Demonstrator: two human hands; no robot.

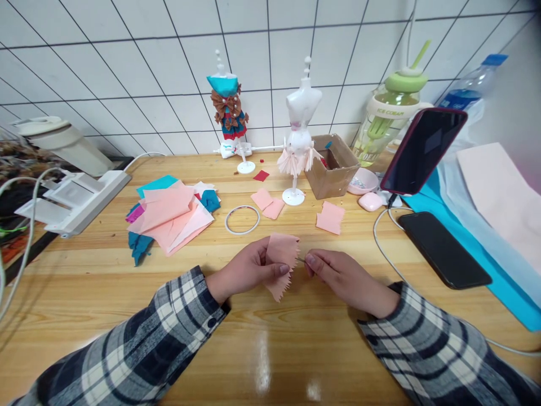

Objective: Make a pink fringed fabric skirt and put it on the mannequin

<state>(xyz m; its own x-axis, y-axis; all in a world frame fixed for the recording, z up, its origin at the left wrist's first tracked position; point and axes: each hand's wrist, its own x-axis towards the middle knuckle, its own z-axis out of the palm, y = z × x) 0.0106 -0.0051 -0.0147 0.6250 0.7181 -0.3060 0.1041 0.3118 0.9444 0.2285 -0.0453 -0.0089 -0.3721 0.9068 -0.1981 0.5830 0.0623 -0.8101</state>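
Note:
My left hand [249,268] pinches a piece of pink crepe-like paper [282,251] between thumb and fingers. Its right edge is cut into a jagged fringe. Facing that edge, my right hand [336,276] is closed on a thin dark stick-like tool [301,260], whose tip meets the fringe; its kind is too small to make out. Just beyond lie pink scraps [330,217] and two more small pink pieces [268,204]. A white doll dress form [304,107] stands behind them, wearing a pink frilled strip [295,160] round its lower part.
A second dress form [228,104] wears blue, brown and red paper. Paper sheets [169,211] are piled at left, near a white ring [242,220]. Behind are a cardboard box [333,169] and a drink bottle [386,113]. Phones [443,248], a cable and blue sheets lie right.

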